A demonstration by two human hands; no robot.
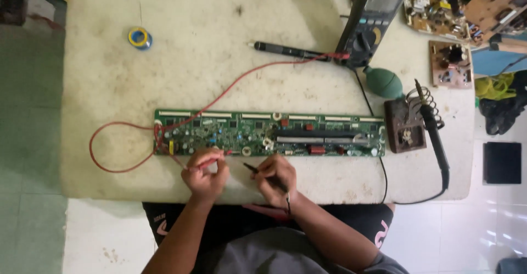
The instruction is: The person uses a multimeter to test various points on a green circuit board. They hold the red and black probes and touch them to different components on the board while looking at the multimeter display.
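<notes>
Two hands at lower centre: left hand pinches one red probe, right hand grips one black probe, below one green board.

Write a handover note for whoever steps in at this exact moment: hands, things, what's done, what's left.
Left hand: pinches the red probe at the front edge of the green circuit board.
Right hand: holds the black probe, tip just short of the board.
Multimeter stands at the table's far side, red lead looping left.
Soldering iron sits in its stand.
Done: both probes in hand.
Left: black tip not yet on the board; the meter screen is unreadable.
</notes>
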